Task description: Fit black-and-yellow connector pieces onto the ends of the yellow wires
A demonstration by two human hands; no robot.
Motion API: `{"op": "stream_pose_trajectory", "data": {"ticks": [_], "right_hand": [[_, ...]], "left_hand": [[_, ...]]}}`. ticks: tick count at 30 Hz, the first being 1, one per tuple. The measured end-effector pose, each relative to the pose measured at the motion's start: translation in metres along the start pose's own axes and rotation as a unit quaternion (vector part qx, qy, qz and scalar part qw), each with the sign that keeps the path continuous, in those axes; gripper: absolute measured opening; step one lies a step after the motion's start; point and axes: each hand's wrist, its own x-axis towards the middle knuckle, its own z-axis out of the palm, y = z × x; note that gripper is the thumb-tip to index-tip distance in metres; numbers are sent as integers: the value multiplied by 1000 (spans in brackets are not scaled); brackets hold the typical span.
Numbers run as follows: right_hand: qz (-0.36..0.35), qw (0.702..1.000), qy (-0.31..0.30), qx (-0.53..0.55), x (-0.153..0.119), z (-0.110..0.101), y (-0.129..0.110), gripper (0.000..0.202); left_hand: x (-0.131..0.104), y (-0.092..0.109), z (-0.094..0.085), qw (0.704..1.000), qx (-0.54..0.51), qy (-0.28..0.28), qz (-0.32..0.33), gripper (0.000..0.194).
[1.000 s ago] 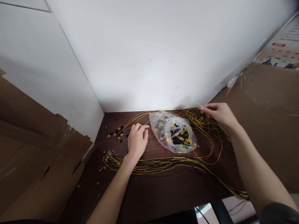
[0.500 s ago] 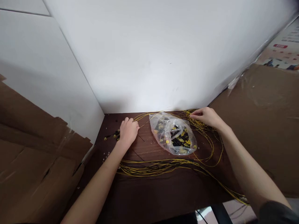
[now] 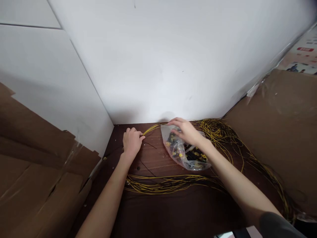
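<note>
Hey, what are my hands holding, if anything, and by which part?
Your left hand grips yellow wires where they bunch together, left of the plastic bag; whether the right hand holds anything cannot be told.

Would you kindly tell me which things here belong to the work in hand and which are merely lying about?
Probably the job:
yellow wires in the left hand
clear bag of parts, by the right hand
front wire bundle
tangled wires

Probably just there:
left cardboard
right cardboard
</note>
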Motion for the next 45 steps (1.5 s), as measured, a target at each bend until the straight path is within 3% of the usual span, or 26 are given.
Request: {"op": "stream_pose_trajectory", "data": {"ticks": [3,7,11,14,19,24,33,45], "right_hand": [[-65,997,-43,11,19,31,-11,33],[-101,988,-98,-60,43,63,-20,32],[-99,975,-137,-141,56,80,-25,15],[-91,975,-127,-159,58,87,-27,16],[-80,978,-124,-145,59,89,-26,15],[-86,972,-154,-159,61,82,-27,14],[-96,955,-163,-229,59,90,-34,20],[-71,980,-147,-113,65,75,-41,14]], "left_hand": [[-2,3,5,999,-13,20,32,18],[-2,2,8,998,1,22,59,20],[2,-6,6,997,-30,-22,70,19],[4,-12,1,994,-87,-34,57,19],[3,-15,-3,989,-130,-39,57,17],[2,-12,-2,993,-91,-55,45,7],[-2,-5,-2,995,-7,-58,76,13],[5,-15,5,972,-215,-33,93,24]]}}
